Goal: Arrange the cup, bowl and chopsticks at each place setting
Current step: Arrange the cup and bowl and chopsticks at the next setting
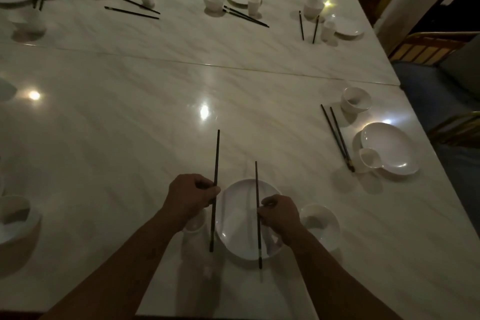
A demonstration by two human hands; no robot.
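Observation:
A white plate (pixel 239 218) lies at the near edge of the marble table. My left hand (pixel 189 197) pinches one dark chopstick (pixel 217 158) just left of the plate, its tip pointing away from me. My right hand (pixel 279 213) pinches a second dark chopstick (pixel 256 184) above the plate. A white cup (pixel 193 228) stands partly hidden under my left wrist. A white bowl (pixel 320 223) sits to the right of my right hand.
Other settings ring the table (pixel 155 112): a plate (pixel 389 147), cup (pixel 370 160), bowl (pixel 355 99) and chopsticks (pixel 337 138) at right, several more sets along the far edge, a bowl (pixel 15 218) at left. Chairs (pixel 428 47) stand at right.

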